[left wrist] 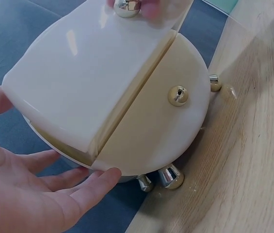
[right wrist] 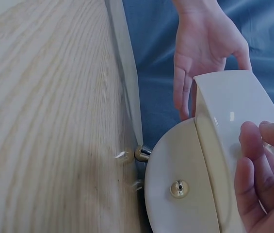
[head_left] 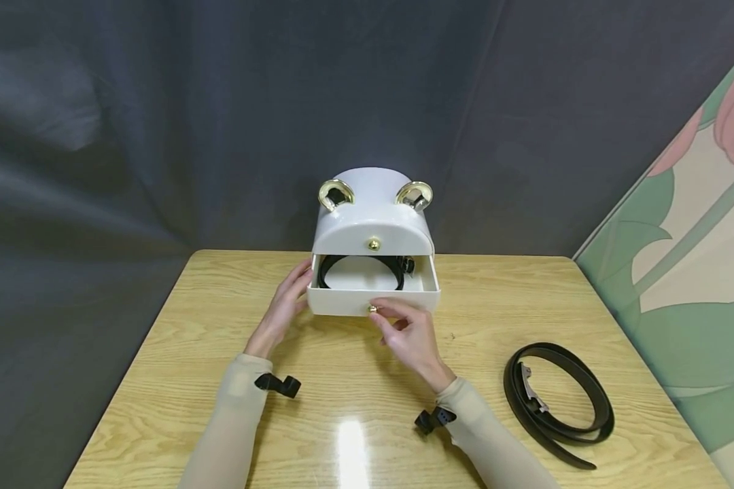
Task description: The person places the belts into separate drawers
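A glossy white box with gold ear-shaped parts stands at the back of the table, its upper drawer pulled out. Inside that drawer lies a coiled black belt. My right hand pinches the drawer's small gold knob between thumb and finger; in the right wrist view the fingers hide the knob. My left hand touches the left side of the box. In the left wrist view its fingers are spread along the box's side. Below the drawer, a curved lower front with its own gold knob sits flush.
A second black belt with a silver buckle lies coiled on the wooden table at the right. Behind the table hangs a dark curtain; a flower-patterned cloth is at the right. Short gold feet hold up the box.
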A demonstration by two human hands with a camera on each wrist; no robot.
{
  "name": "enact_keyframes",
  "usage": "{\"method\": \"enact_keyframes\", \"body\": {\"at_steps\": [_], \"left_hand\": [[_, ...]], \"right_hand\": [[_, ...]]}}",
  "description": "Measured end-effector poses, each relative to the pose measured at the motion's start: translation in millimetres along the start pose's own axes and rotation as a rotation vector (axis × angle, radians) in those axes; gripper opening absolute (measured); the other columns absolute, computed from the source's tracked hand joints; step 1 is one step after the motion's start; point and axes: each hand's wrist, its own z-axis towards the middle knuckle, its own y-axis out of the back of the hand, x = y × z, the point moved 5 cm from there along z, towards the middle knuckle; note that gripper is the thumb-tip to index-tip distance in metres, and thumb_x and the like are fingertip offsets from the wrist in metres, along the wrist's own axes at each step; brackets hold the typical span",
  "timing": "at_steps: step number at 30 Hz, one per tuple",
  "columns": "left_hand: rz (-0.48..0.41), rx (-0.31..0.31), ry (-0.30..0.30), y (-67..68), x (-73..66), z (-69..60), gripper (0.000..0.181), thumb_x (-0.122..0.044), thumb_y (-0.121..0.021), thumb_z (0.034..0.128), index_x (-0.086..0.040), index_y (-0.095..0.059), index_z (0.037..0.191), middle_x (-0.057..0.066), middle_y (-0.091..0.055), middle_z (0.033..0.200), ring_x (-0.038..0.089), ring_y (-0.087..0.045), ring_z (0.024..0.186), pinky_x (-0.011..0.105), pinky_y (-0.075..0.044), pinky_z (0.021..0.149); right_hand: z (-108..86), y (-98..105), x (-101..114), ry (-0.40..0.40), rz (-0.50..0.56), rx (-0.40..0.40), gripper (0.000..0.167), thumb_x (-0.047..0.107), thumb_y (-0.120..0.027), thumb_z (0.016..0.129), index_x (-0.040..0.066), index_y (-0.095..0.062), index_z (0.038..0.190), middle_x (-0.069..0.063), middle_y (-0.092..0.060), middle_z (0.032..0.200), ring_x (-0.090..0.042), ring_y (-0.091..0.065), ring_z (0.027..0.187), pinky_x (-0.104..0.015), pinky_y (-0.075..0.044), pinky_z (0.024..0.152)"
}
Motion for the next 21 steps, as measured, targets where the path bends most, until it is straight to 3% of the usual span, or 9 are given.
{"method": "enact_keyframes", "body": {"at_steps": [5, 12, 14, 18, 21], "left_hand": [[-0.016, -0.006, 0.002, -0.1, 0.2, -0.7, 0.064, -0.04, -0.038, 0.1141, -0.012, -0.024, 0.17, 0.016, -0.026, 0.175, 0.042, -0.034, 0.158, 0.062, -0.033, 0.126], [-0.029, -0.015, 0.009, 0.1, 2.5, 0.4, 0.063, -0.04, -0.036, 0.1142, -0.012, -0.025, 0.17, 0.014, -0.029, 0.174, 0.041, -0.036, 0.156, 0.063, -0.033, 0.126], [-0.033, -0.018, 0.009, 0.3, 2.9, 0.7, 0.063, -0.04, -0.035, 0.1143, -0.012, -0.026, 0.17, 0.014, -0.03, 0.174, 0.041, -0.036, 0.156, 0.063, -0.033, 0.126], [-0.034, -0.023, 0.007, 0.4, 3.0, 1.0, 0.062, -0.041, -0.035, 0.1143, -0.012, -0.027, 0.169, 0.015, -0.032, 0.173, 0.041, -0.036, 0.156, 0.063, -0.033, 0.126], [-0.032, -0.025, 0.008, 0.3, 2.5, 1.5, 0.063, -0.041, -0.035, 0.1141, -0.011, -0.028, 0.169, 0.015, -0.033, 0.172, 0.041, -0.035, 0.157, 0.064, -0.032, 0.126]], "right_hand": [[1.8, -0.4, -2.9, -0.044, 0.01, 0.002, 0.025, 0.0, -0.08, 0.092, 0.005, -0.08, 0.116, -0.018, -0.082, 0.101, -0.008, -0.065, 0.047, -0.025, -0.054, 0.044], [4.3, -1.0, -3.9, -0.089, 0.009, 0.01, 0.025, 0.003, -0.08, 0.093, 0.007, -0.08, 0.118, -0.018, -0.082, 0.103, -0.035, -0.067, 0.049, -0.025, -0.053, 0.043], [5.0, -1.1, -4.5, -0.095, 0.011, 0.011, 0.025, 0.004, -0.08, 0.094, 0.006, -0.08, 0.119, -0.019, -0.082, 0.104, -0.038, -0.067, 0.049, -0.025, -0.053, 0.044], [7.1, -1.1, -5.8, -0.1, 0.018, 0.003, 0.025, 0.003, -0.08, 0.094, 0.006, -0.08, 0.119, -0.019, -0.081, 0.104, -0.033, -0.067, 0.048, -0.025, -0.053, 0.043], [8.7, -1.0, -7.2, -0.104, 0.023, -0.008, 0.025, 0.003, -0.08, 0.093, 0.007, -0.081, 0.118, -0.019, -0.082, 0.103, -0.022, -0.067, 0.047, -0.025, -0.052, 0.043]]}}
